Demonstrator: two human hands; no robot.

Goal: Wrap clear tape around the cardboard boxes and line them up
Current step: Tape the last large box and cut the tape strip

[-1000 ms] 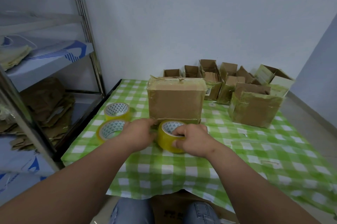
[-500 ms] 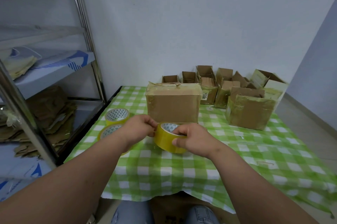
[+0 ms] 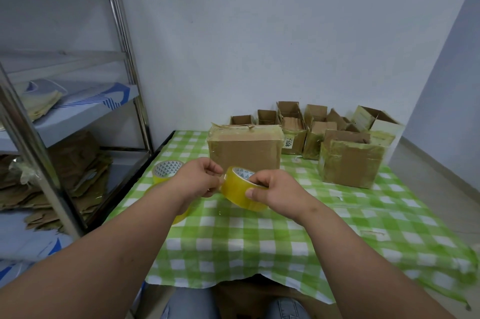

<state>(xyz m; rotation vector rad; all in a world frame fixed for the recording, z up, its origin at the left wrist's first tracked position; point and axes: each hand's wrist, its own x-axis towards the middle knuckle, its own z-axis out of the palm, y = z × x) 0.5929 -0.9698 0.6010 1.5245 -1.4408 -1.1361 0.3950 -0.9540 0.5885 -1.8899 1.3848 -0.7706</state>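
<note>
Checked worktop (image 3: 259, 240) carried a taped cardboard box (image 3: 244, 152) just beyond the fingers. Right hand (image 3: 275, 191) gripped the tape roll (image 3: 240, 189); left hand (image 3: 200, 179) fingers pinched at its edge.

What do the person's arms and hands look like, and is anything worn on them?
Both forearms are bare, with no sleeves in view. The left hand and right hand wear no gloves; no rings, watch or bracelet are visible. Blue jeans show at the bottom edge.

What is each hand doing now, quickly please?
Left hand: fingers curled, pinching at the edge of the tape roll.
Right hand: grips the tape roll.
</note>
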